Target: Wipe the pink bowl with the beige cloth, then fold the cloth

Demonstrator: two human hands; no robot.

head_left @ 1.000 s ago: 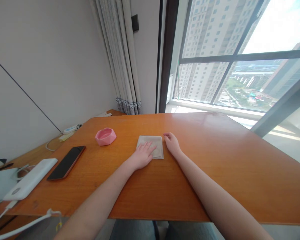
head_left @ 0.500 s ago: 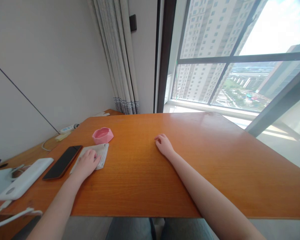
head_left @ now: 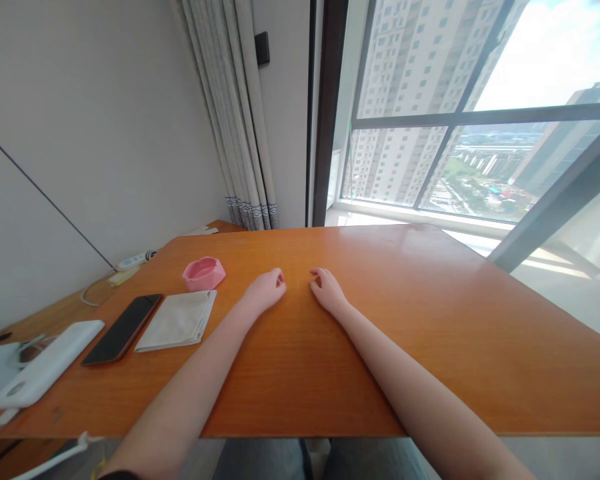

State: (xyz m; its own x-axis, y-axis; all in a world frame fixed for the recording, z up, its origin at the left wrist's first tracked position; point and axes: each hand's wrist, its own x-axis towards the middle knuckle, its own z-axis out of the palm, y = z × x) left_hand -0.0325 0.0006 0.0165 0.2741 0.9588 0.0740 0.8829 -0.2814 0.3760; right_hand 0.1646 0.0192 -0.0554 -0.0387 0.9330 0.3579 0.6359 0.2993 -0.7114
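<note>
Orange-brown wood makes up the tabletop (head_left: 455,300) that stretches before me, lit from the window side. On its left half lies a beige cloth (head_left: 179,321), folded into a neat flat square, its layers showing along the right edge. Just beyond it sits a pink angular dish (head_left: 204,285); I can't tell whether the two touch. A dark-screened phone (head_left: 124,330) lies just to the left of the cloth, slanting the same way.

My left hand (head_left: 265,291) is to the right of the cloth and apart from it, fingers loosely curled, gripping nothing I can see. My right hand (head_left: 326,288) sits near it, toward the middle of the table, its fingers relaxed, bent and released too. A strip of bare wood separates them.

Farther left, a white slab-shaped device (head_left: 47,363) lies past the phone, with a white cable (head_left: 5,418) at its near end. Behind, near the wall (head_left: 95,100), is a power strip (head_left: 133,260). A pale curtain (head_left: 243,120) hangs beyond the table, and tall buildings (head_left: 405,67) show through the window (head_left: 460,120) to my right.
</note>
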